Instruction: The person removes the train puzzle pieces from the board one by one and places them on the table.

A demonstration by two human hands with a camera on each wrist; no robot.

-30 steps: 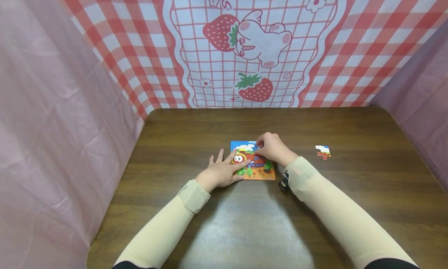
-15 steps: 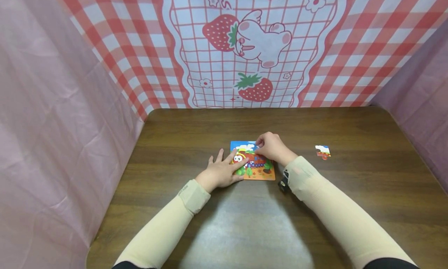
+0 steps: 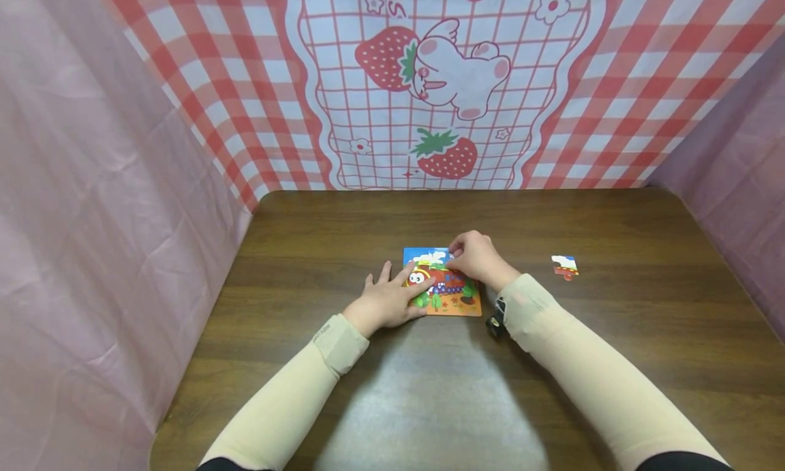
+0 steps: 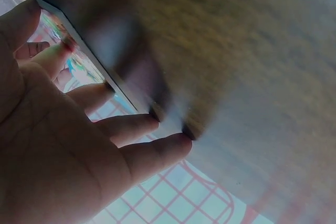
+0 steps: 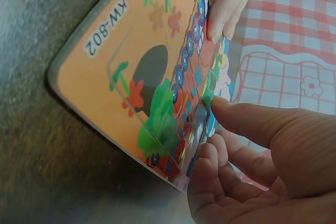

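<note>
A jigsaw puzzle board (image 3: 454,307) with a red cartoon train and an orange lower border lies on the table. My left hand (image 3: 385,303) rests on its left side, fingers spread. At the upper right of the board, my right hand (image 3: 480,258) has thumb and fingers bent together. In the right wrist view, the thumb tip (image 5: 220,106) and curled fingers pinch what looks like a puzzle piece at the board's surface, mostly hidden by the hand. Off to the right lies a loose puzzle piece (image 3: 565,266), white, blue and red.
The brown wooden table (image 3: 343,225) has a red-and-white checked cloth (image 3: 257,116) behind it and a pink curtain (image 3: 92,219) at the left. A small black device (image 3: 495,324) sits at the right wrist, close to the board's right edge.
Almost nothing differs. Both hands hold their places on the board, and the loose piece lies where it was.
</note>
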